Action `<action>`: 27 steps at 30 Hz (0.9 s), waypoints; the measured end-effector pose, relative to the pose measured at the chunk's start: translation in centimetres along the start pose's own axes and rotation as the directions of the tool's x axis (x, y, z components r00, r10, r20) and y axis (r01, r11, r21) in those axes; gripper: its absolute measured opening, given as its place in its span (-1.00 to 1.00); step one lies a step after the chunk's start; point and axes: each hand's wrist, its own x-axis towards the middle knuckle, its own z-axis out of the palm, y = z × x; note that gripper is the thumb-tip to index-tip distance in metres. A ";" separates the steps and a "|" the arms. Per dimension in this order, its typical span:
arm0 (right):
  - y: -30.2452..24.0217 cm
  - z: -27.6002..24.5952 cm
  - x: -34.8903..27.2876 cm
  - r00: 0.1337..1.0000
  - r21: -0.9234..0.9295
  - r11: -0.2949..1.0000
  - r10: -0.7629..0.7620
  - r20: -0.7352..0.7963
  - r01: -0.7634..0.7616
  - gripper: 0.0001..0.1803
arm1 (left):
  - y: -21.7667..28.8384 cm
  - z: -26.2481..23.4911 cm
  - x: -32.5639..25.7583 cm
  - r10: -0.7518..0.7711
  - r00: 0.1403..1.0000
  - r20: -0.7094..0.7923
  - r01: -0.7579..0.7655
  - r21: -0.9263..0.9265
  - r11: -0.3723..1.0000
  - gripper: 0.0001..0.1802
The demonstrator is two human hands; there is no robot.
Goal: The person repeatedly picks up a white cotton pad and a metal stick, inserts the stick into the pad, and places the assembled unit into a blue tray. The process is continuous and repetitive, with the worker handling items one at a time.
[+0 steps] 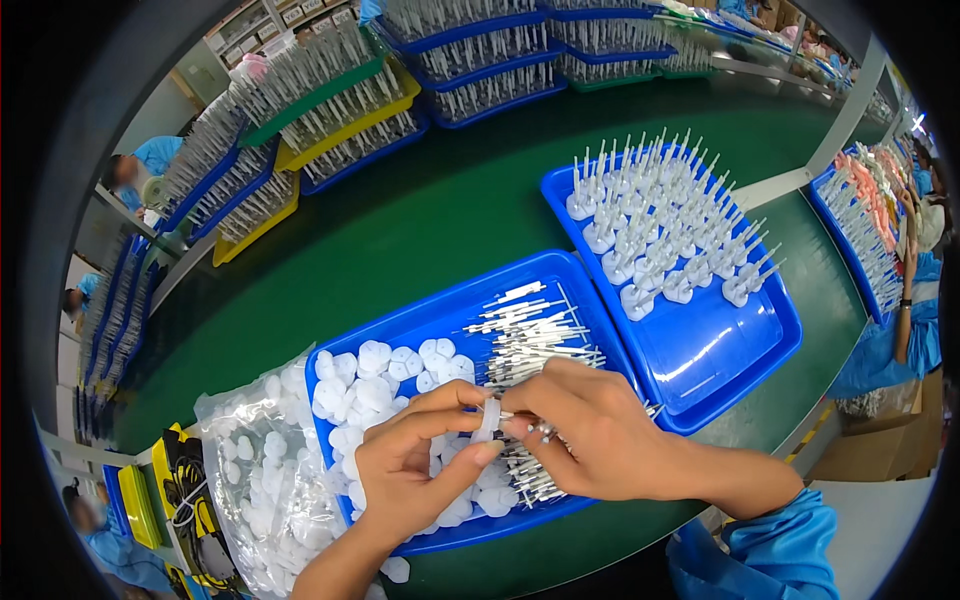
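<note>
- Pinching one small white plastic cap (487, 420) between them, left hand (410, 470) and right hand (590, 435) fingers close narrowly over the near blue tray (420, 325).
- Clear bag of white caps (265, 470) lies left.

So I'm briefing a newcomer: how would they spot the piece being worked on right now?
Find the near blue tray on the green table. Over it, the left hand and right hand meet on one white cap, the only one lifted off the pile.

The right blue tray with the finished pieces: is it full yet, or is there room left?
Not full. The right blue tray has upright assembled pieces packed over its far part, while the near part shows bare blue floor.
</note>
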 end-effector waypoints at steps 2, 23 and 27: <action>0.1 -0.3 0.6 0.997 0.007 0.998 -0.061 -0.048 0.061 -0.84 | 0.6 0.5 0.4 0.026 0.999 -0.033 -0.025 0.038 0.999 -0.59; 0.1 -0.1 -1.0 0.999 0.144 0.989 -0.009 -0.053 0.017 -0.75 | 0.6 0.7 0.6 0.355 0.923 0.148 -0.379 0.508 0.773 -0.58; 0.3 0.9 -1.3 0.999 0.112 0.993 -0.030 -0.030 0.033 -0.77 | 0.7 0.0 -0.2 0.338 0.916 0.214 -0.395 0.617 0.681 -0.60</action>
